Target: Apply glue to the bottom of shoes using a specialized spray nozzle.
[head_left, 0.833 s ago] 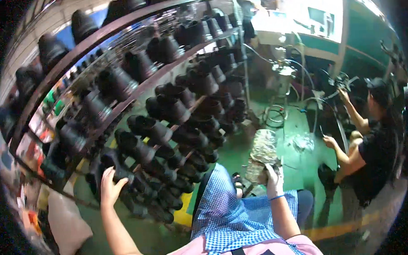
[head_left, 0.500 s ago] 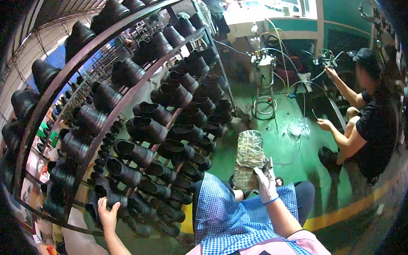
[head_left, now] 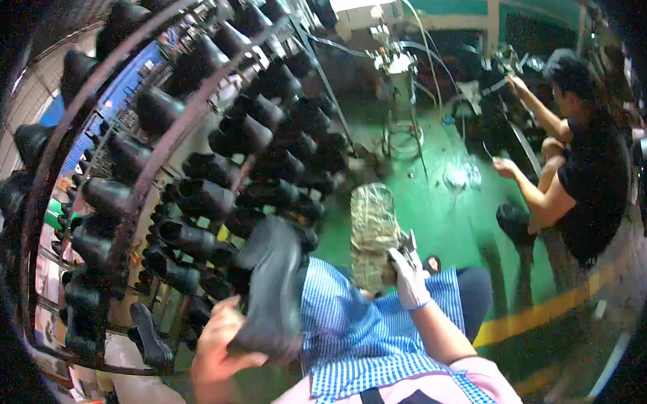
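My left hand (head_left: 221,344), bare and smeared by motion, grips a black shoe (head_left: 273,293) in front of the rack, beside my left thigh. The thumb lies along the shoe's lower end. My right hand (head_left: 410,281) wears a pale glove and is closed around a small metal tool (head_left: 410,246) whose jaws point away from me; its exact kind is unclear. That hand rests over my right knee, at the right side of a long pad wrapped in clear tape (head_left: 372,218).
To my left, a metal rack (head_left: 146,181) carries several rows of black shoes. One shoe (head_left: 151,336) stands sole outward at its lower end. A co-worker in black (head_left: 595,171) sits on the right, arms stretched toward hoses. A metal tank (head_left: 402,92) stands ahead.
My left hand has taken a black shoe off the lower rack and brought it right and nearer. The view has tilted downward. My right hand still holds the metal tool.
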Tool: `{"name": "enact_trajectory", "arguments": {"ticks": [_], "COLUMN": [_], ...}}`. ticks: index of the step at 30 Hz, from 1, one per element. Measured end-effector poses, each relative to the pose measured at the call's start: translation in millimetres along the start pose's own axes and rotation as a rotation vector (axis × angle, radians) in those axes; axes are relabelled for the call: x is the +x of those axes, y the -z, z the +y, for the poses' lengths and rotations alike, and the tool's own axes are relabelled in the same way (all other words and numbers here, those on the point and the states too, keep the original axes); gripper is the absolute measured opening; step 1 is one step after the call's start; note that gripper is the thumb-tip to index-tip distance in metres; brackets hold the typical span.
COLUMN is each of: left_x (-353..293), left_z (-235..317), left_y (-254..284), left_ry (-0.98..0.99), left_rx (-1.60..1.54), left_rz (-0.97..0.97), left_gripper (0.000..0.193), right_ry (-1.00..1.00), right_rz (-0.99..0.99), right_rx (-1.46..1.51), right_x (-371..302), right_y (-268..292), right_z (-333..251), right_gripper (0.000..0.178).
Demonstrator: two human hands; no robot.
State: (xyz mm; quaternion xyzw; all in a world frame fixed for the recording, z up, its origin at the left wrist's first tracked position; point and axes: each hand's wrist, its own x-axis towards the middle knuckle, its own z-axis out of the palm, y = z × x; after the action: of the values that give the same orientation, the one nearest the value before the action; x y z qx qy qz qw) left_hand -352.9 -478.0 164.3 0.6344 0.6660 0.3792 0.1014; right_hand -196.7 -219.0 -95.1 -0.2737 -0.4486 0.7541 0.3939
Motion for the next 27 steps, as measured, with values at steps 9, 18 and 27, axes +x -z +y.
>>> {"name": "enact_trajectory", "arguments": {"ticks": [9,18,27], "left_x": [115,96,122], "left_z": [-92,-71,-66], "left_y": [-141,-133,-145], "left_ry": [-0.298,-0.468,-0.596], "left_rx": [0.258,0.559,0.580], "left_rz": [-0.439,-0.338,-0.486], "left_gripper": [0.030,0.043,0.032], "right_ry": [0.285,0.256,-0.261], "right_rz": [-0.088,0.092,-0.023], "right_rx": [-0.371,-0.843,-0.218], "right_x": [-2,-6,-51], "right_y": [11,30,59], "right_z": [1,20,-45], "right_gripper": [0.055,0.028,0.021]}}
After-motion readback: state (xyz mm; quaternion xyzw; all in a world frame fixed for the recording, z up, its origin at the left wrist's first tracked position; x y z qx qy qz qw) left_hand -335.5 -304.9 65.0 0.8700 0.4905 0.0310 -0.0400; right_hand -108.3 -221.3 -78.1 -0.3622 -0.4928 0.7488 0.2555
